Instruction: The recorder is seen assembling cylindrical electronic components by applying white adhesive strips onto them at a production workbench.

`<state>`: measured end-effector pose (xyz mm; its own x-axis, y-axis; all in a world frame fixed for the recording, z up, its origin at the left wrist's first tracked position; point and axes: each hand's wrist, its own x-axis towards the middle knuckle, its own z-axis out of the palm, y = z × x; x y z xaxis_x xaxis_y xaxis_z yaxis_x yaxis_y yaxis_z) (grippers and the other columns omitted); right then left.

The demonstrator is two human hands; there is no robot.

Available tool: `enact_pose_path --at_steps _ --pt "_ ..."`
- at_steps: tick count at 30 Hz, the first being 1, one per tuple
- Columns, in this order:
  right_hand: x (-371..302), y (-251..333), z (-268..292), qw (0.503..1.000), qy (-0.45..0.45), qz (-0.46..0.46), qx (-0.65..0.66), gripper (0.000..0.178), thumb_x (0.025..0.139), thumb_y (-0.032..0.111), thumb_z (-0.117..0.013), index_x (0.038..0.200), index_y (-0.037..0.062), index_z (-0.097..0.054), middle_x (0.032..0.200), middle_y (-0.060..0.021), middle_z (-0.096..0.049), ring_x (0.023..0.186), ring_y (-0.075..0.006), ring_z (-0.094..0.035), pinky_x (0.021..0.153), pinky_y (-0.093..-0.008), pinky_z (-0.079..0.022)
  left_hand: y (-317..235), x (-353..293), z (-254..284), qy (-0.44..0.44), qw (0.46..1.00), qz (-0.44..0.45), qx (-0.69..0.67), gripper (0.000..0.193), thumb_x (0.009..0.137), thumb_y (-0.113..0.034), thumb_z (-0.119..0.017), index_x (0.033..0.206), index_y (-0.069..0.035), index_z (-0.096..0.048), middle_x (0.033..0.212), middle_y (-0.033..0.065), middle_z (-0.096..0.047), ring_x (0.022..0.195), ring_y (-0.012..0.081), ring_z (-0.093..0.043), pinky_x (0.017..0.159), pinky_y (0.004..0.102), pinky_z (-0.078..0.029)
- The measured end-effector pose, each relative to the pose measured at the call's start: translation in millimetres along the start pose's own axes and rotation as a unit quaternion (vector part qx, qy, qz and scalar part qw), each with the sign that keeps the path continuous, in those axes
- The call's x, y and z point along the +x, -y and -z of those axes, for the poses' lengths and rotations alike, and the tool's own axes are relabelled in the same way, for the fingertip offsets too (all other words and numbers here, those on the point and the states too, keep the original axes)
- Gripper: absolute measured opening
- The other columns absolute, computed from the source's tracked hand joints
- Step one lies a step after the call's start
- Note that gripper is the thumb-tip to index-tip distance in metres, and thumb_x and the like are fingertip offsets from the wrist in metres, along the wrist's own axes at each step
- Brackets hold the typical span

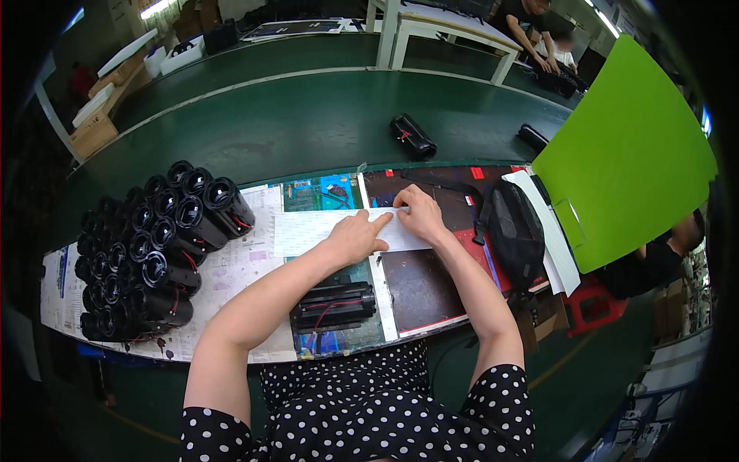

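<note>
A long white paper sheet (304,233) with rows of faint print lies across the workbench in front of me. My left hand (358,235) rests on it with thumb and index finger stretched out. Right beside it, my right hand (421,217) has its fingers curled in and their tips pinched at the upper part of the sheet. Any small piece between those fingertips is too small to make out. Nearer to me, below the sheet, a black cylindrical unit (335,306) with red wires lies on its side.
Several black cylinders (165,231) with red wires crowd the left of the bench. To the right lie a black mesh bag (516,231) and a raised green board (627,162). Beyond, more black units (413,136) lie on the green surface; co-workers (531,31) work farther back.
</note>
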<state>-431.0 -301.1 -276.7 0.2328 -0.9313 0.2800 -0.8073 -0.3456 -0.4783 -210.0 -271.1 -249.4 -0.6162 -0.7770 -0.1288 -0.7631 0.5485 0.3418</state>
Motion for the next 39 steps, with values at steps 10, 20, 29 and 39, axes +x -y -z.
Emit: enact_pose_path --at_steps 10,20,29,39 --pt "-6 -1 -4 1.000 -0.022 0.013 0.013 0.013 0.087 0.007 -0.070 0.100 0.0084 -0.072 0.106 -0.0113 -0.070 0.096 -0.0387 -0.073 0.081 -0.0524 -0.058 1 -2 -4 -0.024 1.000 -0.005 -0.001 0.081 0.098 -0.049 -0.075 0.166 -0.018 -0.043 0.124 0.0327 -0.065 0.110 0.0485 -0.071 0.096 0.0530 -0.058" --pt "-16 0 -22 0.989 -0.131 0.071 -0.012 0.007 0.090 0.007 -0.071 0.097 0.0076 -0.071 0.099 -0.0096 -0.072 0.087 -0.0365 -0.074 0.074 -0.0498 -0.058 4 3 -7 -0.020 0.999 -0.016 0.019 0.079 0.100 -0.053 -0.072 0.168 -0.025 -0.042 0.123 0.0335 -0.063 0.104 0.0489 -0.072 0.092 0.0530 -0.060" --pt "-31 65 65 0.990 -0.133 0.047 -0.017 0.005 0.083 0.001 -0.071 0.086 0.0049 -0.068 0.112 -0.0055 -0.076 0.103 -0.0300 -0.072 0.082 -0.0456 -0.059 2 -1 -6 -0.016 1.000 0.006 -0.004 0.080 0.097 -0.051 -0.077 0.164 -0.019 -0.045 0.126 0.0337 -0.063 0.110 0.0490 -0.071 0.095 0.0534 -0.059" --pt "-32 110 53 0.964 -0.222 0.031 0.142 0.005 0.088 -0.001 -0.072 0.091 0.0021 -0.070 0.116 -0.0106 -0.078 0.102 -0.0310 -0.073 0.085 -0.0422 -0.058 34 -50 -4 -0.113 0.893 0.000 -0.436 0.049 0.088 -0.039 -0.092 0.110 -0.001 -0.071 0.094 0.0090 -0.076 0.089 0.0192 -0.071 0.081 0.0356 -0.056"
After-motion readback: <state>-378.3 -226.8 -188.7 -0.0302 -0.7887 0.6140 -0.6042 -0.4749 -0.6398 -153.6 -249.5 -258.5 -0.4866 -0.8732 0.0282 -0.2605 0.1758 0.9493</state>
